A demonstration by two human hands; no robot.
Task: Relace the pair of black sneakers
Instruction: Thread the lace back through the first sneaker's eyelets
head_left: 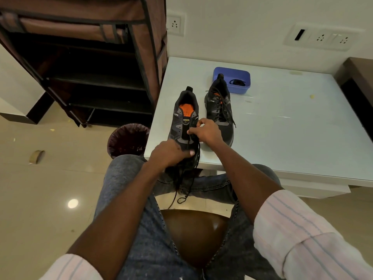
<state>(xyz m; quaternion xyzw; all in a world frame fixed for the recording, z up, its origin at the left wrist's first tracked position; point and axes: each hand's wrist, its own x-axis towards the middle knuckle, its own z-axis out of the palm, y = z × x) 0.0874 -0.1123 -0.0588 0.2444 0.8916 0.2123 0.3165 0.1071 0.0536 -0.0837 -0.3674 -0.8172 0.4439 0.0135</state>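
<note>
A white desk (282,122) carries two black sneakers; the right hand (205,131) pinches the lace (188,179) at the near sneaker (184,120); the left hand (171,153) grips its toe; the laced sneaker (220,110) stands beside it.

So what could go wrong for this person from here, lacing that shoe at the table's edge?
1. The black sneaker with the orange insole sits with its toe past the white table's edge; a hard tug might pull it off.
2. The loose black lace dangles in loops over the knees and could tangle or snag.
3. The right hand pinches the lace at an eyelet while the left hand holds the toe; the lace could slip.
</note>
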